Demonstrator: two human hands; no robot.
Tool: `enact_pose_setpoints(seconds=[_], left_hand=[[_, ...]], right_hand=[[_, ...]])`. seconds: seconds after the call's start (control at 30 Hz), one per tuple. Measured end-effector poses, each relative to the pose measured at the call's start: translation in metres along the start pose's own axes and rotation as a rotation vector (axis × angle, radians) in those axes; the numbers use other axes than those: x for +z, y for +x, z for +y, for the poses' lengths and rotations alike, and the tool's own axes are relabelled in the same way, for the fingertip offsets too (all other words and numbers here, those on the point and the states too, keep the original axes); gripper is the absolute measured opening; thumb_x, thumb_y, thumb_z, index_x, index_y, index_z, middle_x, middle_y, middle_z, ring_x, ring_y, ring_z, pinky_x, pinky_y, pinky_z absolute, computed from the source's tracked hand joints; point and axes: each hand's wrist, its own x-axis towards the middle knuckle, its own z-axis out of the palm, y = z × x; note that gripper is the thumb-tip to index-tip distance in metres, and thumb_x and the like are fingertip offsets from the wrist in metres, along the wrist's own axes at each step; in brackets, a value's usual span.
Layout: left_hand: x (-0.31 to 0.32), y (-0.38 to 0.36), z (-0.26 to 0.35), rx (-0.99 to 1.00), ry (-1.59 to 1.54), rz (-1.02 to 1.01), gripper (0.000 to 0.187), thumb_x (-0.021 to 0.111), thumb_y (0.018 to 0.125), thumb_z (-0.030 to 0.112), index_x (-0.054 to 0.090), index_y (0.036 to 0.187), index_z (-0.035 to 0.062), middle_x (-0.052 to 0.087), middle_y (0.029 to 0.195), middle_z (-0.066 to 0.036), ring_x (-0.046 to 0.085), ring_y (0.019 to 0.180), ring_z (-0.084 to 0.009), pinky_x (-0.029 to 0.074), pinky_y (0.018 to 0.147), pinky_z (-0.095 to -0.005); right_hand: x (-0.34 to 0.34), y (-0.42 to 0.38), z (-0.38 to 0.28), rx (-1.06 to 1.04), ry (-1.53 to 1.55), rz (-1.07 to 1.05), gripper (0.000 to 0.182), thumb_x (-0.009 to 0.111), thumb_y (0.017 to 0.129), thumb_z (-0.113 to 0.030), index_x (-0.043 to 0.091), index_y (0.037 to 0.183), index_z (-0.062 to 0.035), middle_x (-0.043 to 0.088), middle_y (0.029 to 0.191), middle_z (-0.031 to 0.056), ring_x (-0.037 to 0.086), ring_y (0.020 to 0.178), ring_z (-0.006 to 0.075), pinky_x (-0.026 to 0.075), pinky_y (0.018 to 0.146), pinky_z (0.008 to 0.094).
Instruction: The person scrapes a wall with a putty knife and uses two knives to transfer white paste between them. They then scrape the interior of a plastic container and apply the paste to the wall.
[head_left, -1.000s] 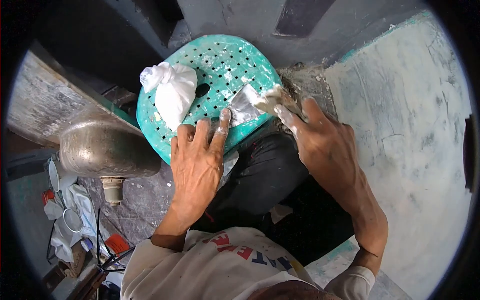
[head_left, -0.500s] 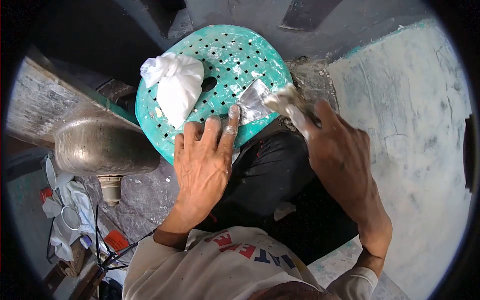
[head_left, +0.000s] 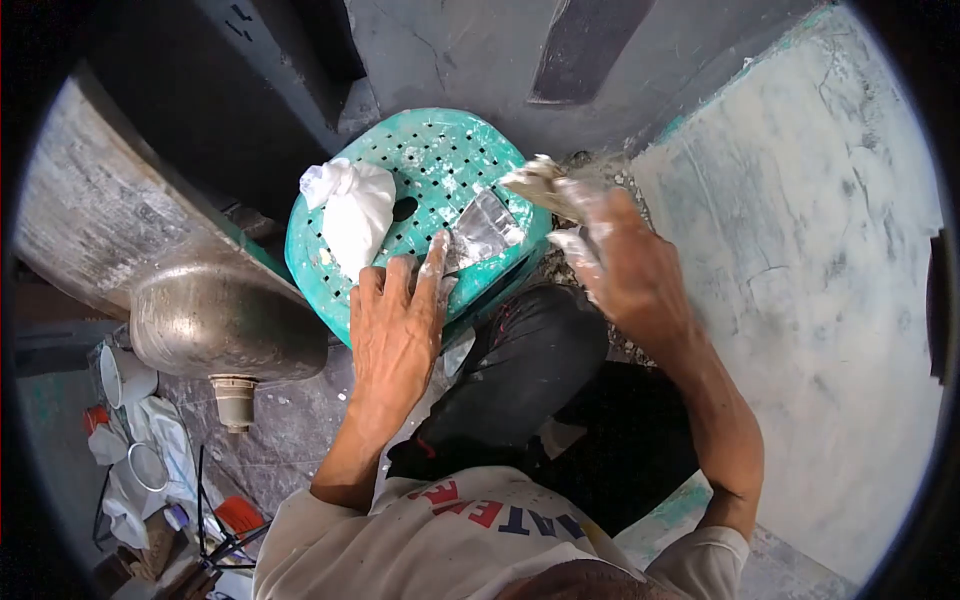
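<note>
Since the frame half a second earlier, the right hand (head_left: 640, 275) had drawn its putty-caked tool (head_left: 545, 187) off the flat metal blade (head_left: 482, 222); a gap now showed between the two. The whole scene also sat lower in view, so the camera had shifted. The left hand (head_left: 395, 330) kept its place against the blade.

Right hand: fingers closed around the tool, thumb side smeared white; outline blurred. The tool's caked end pointed left, over the right rim of the green stool (head_left: 312, 278), above and to the right of the blade.

Left hand: palm down at the stool's near edge, index finger stretched forward, its whitened tip at the blade's left edge, the other visible fingers bent and close together. Thumb hidden; could not tell whether the fingers were clamped on the blade or only resting by it.

Blade: lay over the perforated stool top, right of centre, grey with white smears and a white lump on its right edge. White knotted bag (head_left: 355, 220): on the stool's left part, knot toward the upper left, apart from the blade.

Surroundings: metal basin (head_left: 225, 315) left of the stool, drain fitting (head_left: 234, 402) beneath it; dark-trousered knee (head_left: 550, 335) just below the stool; pale, patchy wall (head_left: 800, 290) at right.
</note>
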Motion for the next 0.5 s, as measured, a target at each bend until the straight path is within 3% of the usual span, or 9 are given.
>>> enact_pose_setpoints(seconds=[0.07,0.1,0.23,0.3,0.33,0.37,0.4,0.43,0.5], left_hand=[[0.004,0.001,0.0,-0.025,-0.058,0.06,0.054,0.072,0.093,0.012,0.06,0.145,0.0044,0.057,0.111,-0.014,0.053,0.096,-0.0328,0.045,0.085,-0.0457],[0.005,0.003,0.001,-0.014,-0.056,0.069,0.054,0.072,0.093,0.012,0.06,0.145,0.0044,0.057,0.111,-0.014,0.053,0.096,-0.0328,0.045,0.085,-0.0457],[0.007,0.003,0.001,-0.01,-0.183,0.165,0.05,0.074,0.092,0.01,0.06,0.14,0.0011,0.058,0.106,-0.018,0.057,0.092,-0.0365,0.047,0.08,-0.0477],[0.003,0.003,0.003,-0.006,-0.278,0.246,0.049,0.073,0.093,0.01,0.06,0.139,0.0014,0.058,0.104,-0.019,0.059,0.091,-0.0371,0.047,0.078,-0.0481],[-0.006,0.006,0.008,-0.071,-0.3,0.163,0.049,0.072,0.094,0.011,0.058,0.141,0.0015,0.058,0.103,-0.019,0.06,0.089,-0.0372,0.048,0.077,-0.0486],[-0.011,0.008,0.014,-0.137,-0.322,0.078,0.05,0.071,0.096,0.011,0.057,0.142,0.0017,0.057,0.101,-0.019,0.061,0.087,-0.0372,0.048,0.076,-0.049],[-0.013,0.01,0.02,-0.135,-0.317,0.084,0.05,0.071,0.096,0.011,0.057,0.142,0.0017,0.057,0.101,-0.019,0.061,0.087,-0.0372,0.048,0.076,-0.049],[-0.013,0.012,0.026,-0.107,-0.235,0.091,0.05,0.071,0.097,0.013,0.056,0.143,0.002,0.057,0.101,-0.019,0.061,0.089,-0.0366,0.048,0.077,-0.0488],[-0.004,0.013,0.031,-0.066,-0.202,0.149,0.048,0.068,0.1,0.014,0.055,0.144,0.0015,0.055,0.1,-0.02,0.059,0.091,-0.0359,0.048,0.081,-0.0482]], right_hand=[[-0.004,-0.011,0.022,-0.082,0.229,0.291,0.034,0.061,0.104,-0.02,0.061,0.132,-0.0021,0.067,0.114,0.0232,0.07,0.101,0.0427,0.055,0.085,0.0532],[-0.013,-0.017,0.031,-0.025,0.169,0.222,0.034,0.06,0.104,-0.015,0.059,0.132,0.0023,0.067,0.122,0.0248,0.071,0.103,0.0411,0.055,0.089,0.0511],[-0.014,-0.029,0.067,-0.118,0.169,0.313,0.033,0.061,0.103,-0.011,0.059,0.131,0.005,0.067,0.118,0.0248,0.07,0.098,0.037,0.054,0.088,0.0453],[-0.011,-0.031,0.077,-0.011,0.538,0.272,0.035,0.063,0.102,-0.008,0.056,0.134,0.006,0.069,0.112,0.0232,0.069,0.096,0.0309,0.054,0.088,0.0396],[-0.013,-0.032,0.076,-0.02,0.538,0.28,0.035,0.063,0.102,-0.008,0.056,0.134,0.006,0.069,0.112,0.0232,0.069,0.096,0.0309,0.054,0.088,0.0396],[-0.014,-0.033,0.074,0.011,0.576,0.283,0.036,0.063,0.103,-0.009,0.054,0.135,0.0053,0.069,0.11,0.0207,0.067,0.092,0.0259,0.054,0.083,0.0368],[-0.014,-0.035,0.072,0.044,0.615,0.285,0.036,0.062,0.104,-0.01,0.052,0.136,0.0046,0.07,0.108,0.0183,0.066,0.087,0.0209,0.054,0.078,0.034],[-0.016,-0.036,0.07,0.04,0.619,0.286,0.036,0.062,0.104,-0.01,0.052,0.136,0.0046,0.07,0.108,0.0183,0.066,0.087,0.0209,0.054,0.078,0.034],[-0.021,-0.036,0.065,0.148,0.956,0.058,0.035,0.059,0.105,-0.009,0.049,0.136,0.0025,0.07,0.108,0.014,0.062,0.079,0.0137,0.052,0.068,0.0295]])
